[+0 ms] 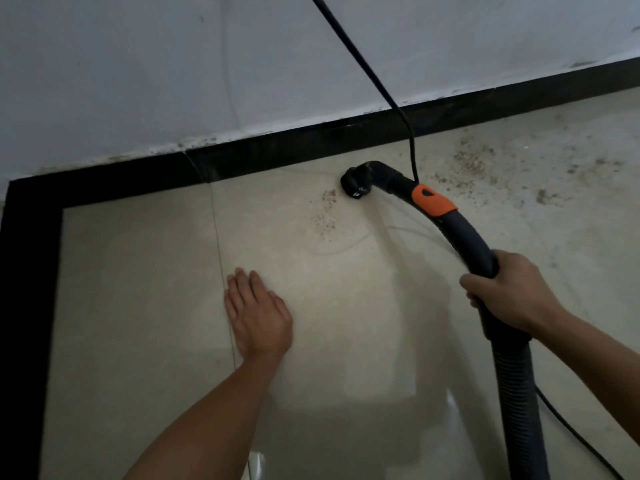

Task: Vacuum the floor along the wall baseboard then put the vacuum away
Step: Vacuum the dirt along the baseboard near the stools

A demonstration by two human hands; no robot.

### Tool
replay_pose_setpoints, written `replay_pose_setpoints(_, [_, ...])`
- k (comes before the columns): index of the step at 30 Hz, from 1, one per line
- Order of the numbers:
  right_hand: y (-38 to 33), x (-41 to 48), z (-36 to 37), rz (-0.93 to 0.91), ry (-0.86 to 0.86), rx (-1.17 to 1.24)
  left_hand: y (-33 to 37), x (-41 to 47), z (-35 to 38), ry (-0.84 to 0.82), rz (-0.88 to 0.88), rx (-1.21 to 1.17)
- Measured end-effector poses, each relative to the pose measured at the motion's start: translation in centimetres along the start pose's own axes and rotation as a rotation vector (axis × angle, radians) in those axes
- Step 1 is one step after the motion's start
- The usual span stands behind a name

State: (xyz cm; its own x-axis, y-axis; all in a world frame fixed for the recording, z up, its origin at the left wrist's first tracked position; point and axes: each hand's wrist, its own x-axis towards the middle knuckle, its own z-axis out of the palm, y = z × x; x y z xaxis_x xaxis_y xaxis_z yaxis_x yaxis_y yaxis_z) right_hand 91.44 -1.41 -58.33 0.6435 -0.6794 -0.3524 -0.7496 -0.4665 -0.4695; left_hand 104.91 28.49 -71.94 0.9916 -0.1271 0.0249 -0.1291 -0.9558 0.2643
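Over the floor [138, 306], left hand [258, 315] spreads flat — right hand [509, 292] grips vacuum handle [467, 237]

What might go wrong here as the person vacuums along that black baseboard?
1. The cord hangs close behind the nozzle, so a sweep to the right could snag or tug it.
2. Crumbs lie on both sides of the nozzle. The hose, gripped by the right hand, could scatter the wide patch on the right.
3. The left hand rests flat on the glossy floor and might slip.
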Motion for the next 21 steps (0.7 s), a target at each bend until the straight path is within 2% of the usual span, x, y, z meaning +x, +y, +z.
replay_pose_setpoints(7, [-2.5, 0.4, 1.4, -0.12, -0.056, -0.191, -0.2, 0.0, 0.0, 0.003, 0.014, -0.008])
replay_pose_setpoints(14, [0.6, -2.1, -2.3, -0.044, 0.011, -0.25, -0.5, -0.2, 0.0, 0.008, 0.038, -0.015])
replay_pose_setpoints(21, [6.4, -9.6, -1.5, 0.041, -0.015, -0.13, -0.4, -0.3, -0.1, 0.001, 0.045, -0.025])
